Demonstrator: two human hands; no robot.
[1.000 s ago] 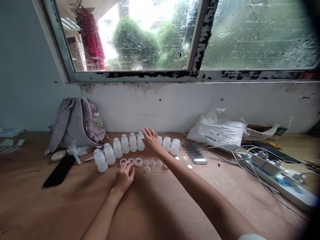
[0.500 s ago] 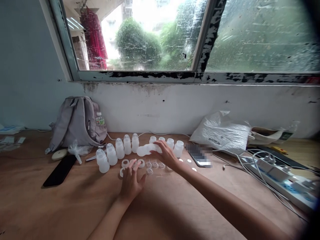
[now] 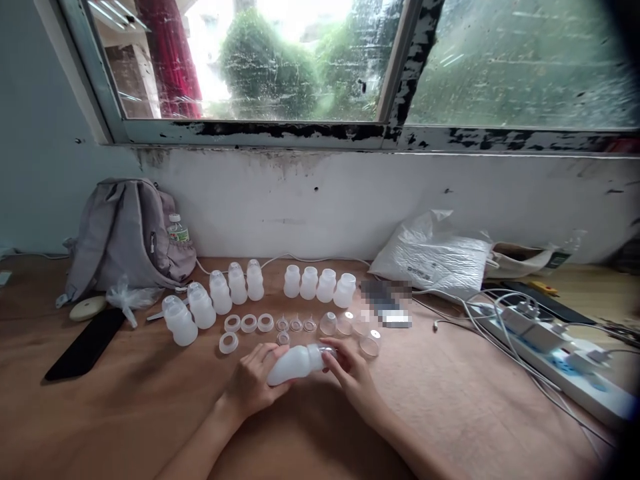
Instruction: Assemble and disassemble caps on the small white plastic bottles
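A frosted baby bottle (image 3: 293, 364) lies on its side between my hands, a clear cap over its end pointing right. My left hand (image 3: 254, 379) wraps around the body of the bottle. At the capped end, the fingers of my right hand (image 3: 353, 373) close around the clear cap. Just beyond the hands lie several white collar rings (image 3: 249, 323), several clear teats (image 3: 296, 323) and several clear dome caps (image 3: 370, 343). Behind them, capped bottles (image 3: 201, 307) stand in a slanting row at the left, and uncapped bottles (image 3: 327, 287) stand at the centre.
A grey backpack (image 3: 133, 233), a knotted plastic bag (image 3: 131, 297) and a black phone (image 3: 85, 343) occupy the left side. To the right are another phone (image 3: 387, 307), a silvery plastic parcel (image 3: 435, 257) and a power strip (image 3: 555, 360) with tangled cables.
The bottle in my right hand has come toward me, from behind the rings to the front. My left hand has left the rings and closed on the bottle. The view has shifted slightly.
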